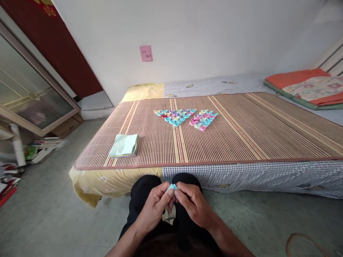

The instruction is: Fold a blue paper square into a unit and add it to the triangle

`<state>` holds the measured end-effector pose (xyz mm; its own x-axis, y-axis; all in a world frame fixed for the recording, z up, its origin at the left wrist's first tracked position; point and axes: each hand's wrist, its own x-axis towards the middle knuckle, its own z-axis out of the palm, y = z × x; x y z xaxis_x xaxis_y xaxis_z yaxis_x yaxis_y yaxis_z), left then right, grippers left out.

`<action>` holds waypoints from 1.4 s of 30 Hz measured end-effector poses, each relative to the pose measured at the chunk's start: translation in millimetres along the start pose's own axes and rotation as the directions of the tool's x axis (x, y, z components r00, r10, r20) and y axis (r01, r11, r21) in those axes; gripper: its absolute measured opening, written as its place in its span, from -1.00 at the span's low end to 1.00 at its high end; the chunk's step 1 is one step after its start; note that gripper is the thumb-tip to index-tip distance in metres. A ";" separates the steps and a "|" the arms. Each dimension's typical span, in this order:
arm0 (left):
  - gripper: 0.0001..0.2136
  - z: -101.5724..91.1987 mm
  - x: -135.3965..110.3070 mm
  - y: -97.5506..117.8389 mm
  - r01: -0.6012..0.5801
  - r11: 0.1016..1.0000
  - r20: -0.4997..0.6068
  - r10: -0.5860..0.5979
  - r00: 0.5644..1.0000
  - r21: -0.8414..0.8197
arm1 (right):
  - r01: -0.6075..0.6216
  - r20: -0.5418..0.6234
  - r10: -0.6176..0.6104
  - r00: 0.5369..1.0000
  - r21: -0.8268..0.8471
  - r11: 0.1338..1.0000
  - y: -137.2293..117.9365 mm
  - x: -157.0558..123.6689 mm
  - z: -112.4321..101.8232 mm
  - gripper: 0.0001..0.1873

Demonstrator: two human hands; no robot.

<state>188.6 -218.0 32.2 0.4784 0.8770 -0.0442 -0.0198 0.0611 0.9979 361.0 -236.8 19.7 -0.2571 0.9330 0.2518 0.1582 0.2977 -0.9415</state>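
Just above my knees, a small folded piece of light blue paper point(173, 186) is pinched from both sides. My left hand point(157, 202) is closed on its left part, thumb in front. On its right part my right hand point(193, 203) is closed as well. My fingers cover the lower part of the paper. Beyond my hands, on the striped mat, lie two groups of folded paper pieces: a larger multicoloured group point(175, 116) and a smaller pink, green and blue group point(203, 119) to its right. A stack of square paper sheets point(123, 145), pale green on top, rests at the mat's left.
The striped bamboo mat point(150, 150) covers a bed with a checked sheet point(249, 175) and a yellow cloth point(118, 182). Folded orange bedding point(308, 85) is at the far right. A pink note point(146, 53) sticks to the wall. A glass-paned door point(34, 85) stands at left.
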 end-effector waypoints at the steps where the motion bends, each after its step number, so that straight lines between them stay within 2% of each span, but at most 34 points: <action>1: -0.59 0.0 0.3 -0.2 0.002 1.000 0.000 -0.002 1.000 -0.021 | 0.001 0.004 -0.001 1.000 0.000 1.000 0.0 -0.3 -1.1 -0.57; 6: -0.66 0.4 -1.7 1.7 -0.031 0.999 -0.039 0.030 0.999 -0.033 | 0.003 0.019 -0.003 1.000 0.027 1.000 -1.7 -0.3 -5.8 -0.58; 9: -0.68 -1.4 -4.3 4.8 -0.093 0.988 -0.092 0.104 0.990 0.124 | 0.021 -0.034 -0.020 0.999 0.046 0.999 -3.3 0.1 -8.2 -0.68; 12: -0.74 -4.4 -5.4 7.7 -0.148 0.936 -0.123 0.196 0.973 0.320 | 0.086 -0.123 -0.083 0.989 0.016 0.996 -4.2 0.1 -9.1 -0.85; 14: -0.79 -5.7 -5.7 8.8 -0.169 0.912 -0.118 0.227 0.967 0.374 | 0.130 -0.159 -0.131 0.978 -0.019 0.991 -5.1 -0.1 -9.2 -0.86; 17: -0.87 -6.0 -6.4 9.3 -0.182 0.929 -0.148 0.240 0.960 0.323 | 0.178 -0.210 -0.187 0.960 -0.062 0.982 -8.4 0.0 -9.8 -0.80; 21: -0.87 -4.9 -7.5 11.3 -0.231 0.950 -0.226 0.278 0.934 0.211 | 0.221 -0.252 -0.243 0.937 -0.115 0.969 -12.7 0.7 -10.6 -0.79; 26: -0.93 -4.4 -6.6 17.4 -0.312 0.901 -0.179 0.375 0.910 0.303 | 0.230 -0.282 -0.273 0.920 -0.177 0.957 -11.4 0.9 -8.7 -0.78; 36: -0.90 -5.2 -6.6 17.9 -0.266 0.886 -0.183 0.354 0.917 0.381 | 0.242 -0.241 -0.280 0.929 -0.175 0.954 -11.2 1.7 -9.1 -0.79; 42: -0.89 -3.7 -4.8 20.9 -0.264 0.874 -0.174 0.358 0.917 0.407 | 0.262 -0.270 -0.329 0.905 -0.256 0.930 -17.8 1.4 -10.2 -0.78</action>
<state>182.6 -219.3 53.1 0.2789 0.9094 0.3086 0.2140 -0.3721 0.9032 367.6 -238.8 39.2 -0.0275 0.8010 0.5981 0.3242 0.5731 -0.7526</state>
